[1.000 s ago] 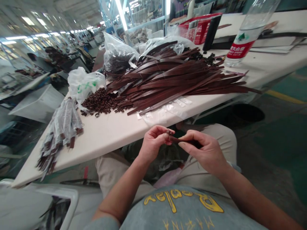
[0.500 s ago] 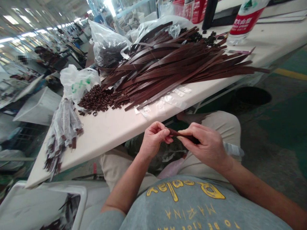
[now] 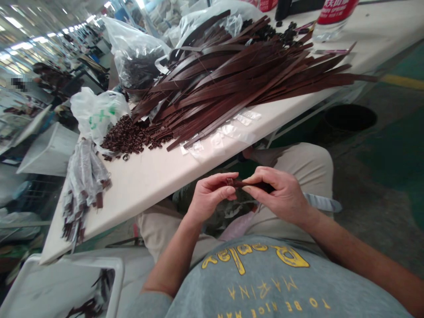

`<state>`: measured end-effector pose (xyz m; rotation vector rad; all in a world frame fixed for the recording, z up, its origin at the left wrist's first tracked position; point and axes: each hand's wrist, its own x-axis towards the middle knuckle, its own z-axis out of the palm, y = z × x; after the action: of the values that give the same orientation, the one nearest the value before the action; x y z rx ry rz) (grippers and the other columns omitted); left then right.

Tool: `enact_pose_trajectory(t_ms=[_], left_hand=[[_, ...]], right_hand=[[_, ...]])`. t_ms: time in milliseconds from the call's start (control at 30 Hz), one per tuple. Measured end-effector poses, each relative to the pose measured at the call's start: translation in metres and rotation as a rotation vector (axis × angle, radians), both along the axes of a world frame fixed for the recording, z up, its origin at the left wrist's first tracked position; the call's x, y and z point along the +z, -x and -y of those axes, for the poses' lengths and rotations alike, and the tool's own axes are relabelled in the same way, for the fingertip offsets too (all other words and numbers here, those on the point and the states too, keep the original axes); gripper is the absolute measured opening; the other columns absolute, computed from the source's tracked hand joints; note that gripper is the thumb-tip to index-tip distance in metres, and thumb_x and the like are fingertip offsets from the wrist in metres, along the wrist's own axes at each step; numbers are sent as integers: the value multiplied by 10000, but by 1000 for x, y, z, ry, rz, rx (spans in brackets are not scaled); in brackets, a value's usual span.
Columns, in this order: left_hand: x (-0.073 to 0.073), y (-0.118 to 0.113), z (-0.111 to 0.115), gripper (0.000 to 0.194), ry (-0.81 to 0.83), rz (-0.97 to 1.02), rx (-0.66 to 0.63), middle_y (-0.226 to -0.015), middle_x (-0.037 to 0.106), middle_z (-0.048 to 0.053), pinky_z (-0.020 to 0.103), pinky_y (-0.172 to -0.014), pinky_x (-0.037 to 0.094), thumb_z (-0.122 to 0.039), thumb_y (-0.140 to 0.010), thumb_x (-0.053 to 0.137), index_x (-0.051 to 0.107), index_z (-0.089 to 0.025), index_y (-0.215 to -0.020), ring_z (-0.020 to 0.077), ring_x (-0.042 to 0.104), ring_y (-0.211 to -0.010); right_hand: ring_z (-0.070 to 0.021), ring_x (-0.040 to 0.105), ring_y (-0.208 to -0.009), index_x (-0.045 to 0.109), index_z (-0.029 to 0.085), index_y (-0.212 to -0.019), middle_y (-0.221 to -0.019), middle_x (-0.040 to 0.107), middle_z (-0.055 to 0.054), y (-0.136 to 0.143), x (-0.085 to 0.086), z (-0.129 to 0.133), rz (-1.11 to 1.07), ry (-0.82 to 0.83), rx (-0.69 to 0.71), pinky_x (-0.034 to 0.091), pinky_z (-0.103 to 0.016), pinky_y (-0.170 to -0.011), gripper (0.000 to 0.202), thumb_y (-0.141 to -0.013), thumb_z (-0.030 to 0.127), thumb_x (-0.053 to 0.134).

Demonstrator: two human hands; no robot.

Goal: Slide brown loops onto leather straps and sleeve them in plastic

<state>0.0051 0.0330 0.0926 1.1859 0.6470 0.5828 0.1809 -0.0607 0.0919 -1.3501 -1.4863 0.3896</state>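
Over my lap, my right hand (image 3: 276, 192) pinches a dark brown strap (image 3: 239, 183) between thumb and fingers; part of it is hidden in the palm. At the strap's left end, my left hand (image 3: 212, 194) holds a small brown loop (image 3: 229, 181) with its fingers around it. A clear plastic sleeve (image 3: 323, 202) sticks out behind my right wrist. On the table (image 3: 132, 185) lies a big heap of brown straps (image 3: 225, 84), with a pile of small brown loops (image 3: 122, 134) at its left.
Bundled straps in plastic sleeves (image 3: 84, 176) lie at the table's left end. Bags (image 3: 97, 112) stand behind the loops, and a bottle (image 3: 334, 22) at the back right. A white bin (image 3: 119, 274) is at lower left, a dark round bucket (image 3: 349, 118) beyond my knee.
My left fingers have straightened and spread somewhat around the strap's end, where the loop now shows. The view has shifted slightly, so the table items sit higher and further left.
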Motion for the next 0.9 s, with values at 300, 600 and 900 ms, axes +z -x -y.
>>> enact_pose_trajectory(t_ms=[300,600,900], left_hand=[[-8,1,3,350,10,-11,-19,-617,649,-8,179,-410,387,-432,-768,779,777,-195,-1027,53,479,-420],[-19,-7,15,361,88,87,19,-576,621,-24,169,-381,333,-465,-835,708,752,-211,-1088,43,456,-379],[-22,-13,20,423,35,34,-64,-640,650,-11,187,-424,399,-461,-821,726,729,-196,-1151,63,518,-435]], right_hand=[[-96,534,-577,670,198,-855,-664,570,36,9,-3,7,-43,-34,-7,414,-240,-525,64,-873,137,657],[-138,583,-645,650,187,-930,-731,646,-19,10,-7,12,320,-205,-124,470,-281,-576,72,-891,127,657],[-103,566,-623,633,198,-835,-704,602,19,13,-7,6,-14,-98,-49,456,-239,-573,110,-892,104,629]])
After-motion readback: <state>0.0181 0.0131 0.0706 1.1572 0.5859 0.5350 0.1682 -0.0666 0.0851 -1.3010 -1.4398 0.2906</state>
